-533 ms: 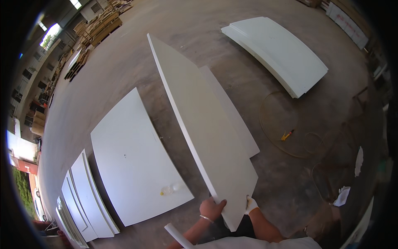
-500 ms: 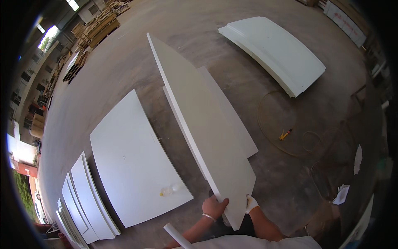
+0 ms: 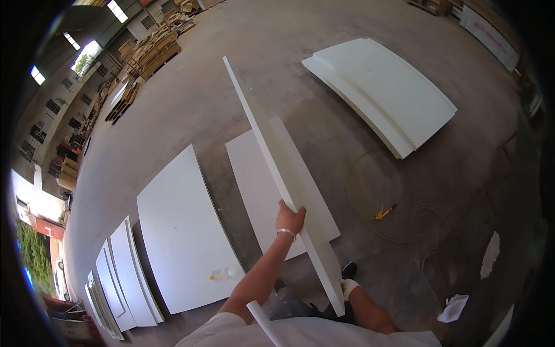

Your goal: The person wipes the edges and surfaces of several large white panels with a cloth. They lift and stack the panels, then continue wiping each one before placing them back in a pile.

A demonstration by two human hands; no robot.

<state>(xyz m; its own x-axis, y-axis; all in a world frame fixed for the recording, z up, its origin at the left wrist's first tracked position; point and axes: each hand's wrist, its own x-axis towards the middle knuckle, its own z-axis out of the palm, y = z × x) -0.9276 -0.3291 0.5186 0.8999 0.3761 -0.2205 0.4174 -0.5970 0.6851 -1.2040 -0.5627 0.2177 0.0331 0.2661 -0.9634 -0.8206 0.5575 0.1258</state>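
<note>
A long white panel (image 3: 319, 251) stands on edge in front of me, its narrow side turned up and its far end pointing away. My left hand (image 3: 290, 218), bare with a pale band at the wrist, is closed over the panel's upper edge, partway along it. At the near end my right hand (image 3: 349, 287), in a white glove, grips the panel from its right side; some of its fingers are hidden. Beneath the raised panel, a flat white board (image 3: 254, 185) lies on the floor.
Left of me lies a large white board (image 3: 185, 231) with a clear plastic bottle (image 3: 225, 273) on it, then several narrower panels (image 3: 132, 272). White panels (image 3: 387, 87) are stacked at the far right. A yellow air gun (image 3: 381, 213) and its hose rest on the floor near white scraps (image 3: 452, 308).
The panel has tilted more upright, so its broad face shows less and more of the board below shows. My left hand has moved forward along the edge; my right stays near the end.
</note>
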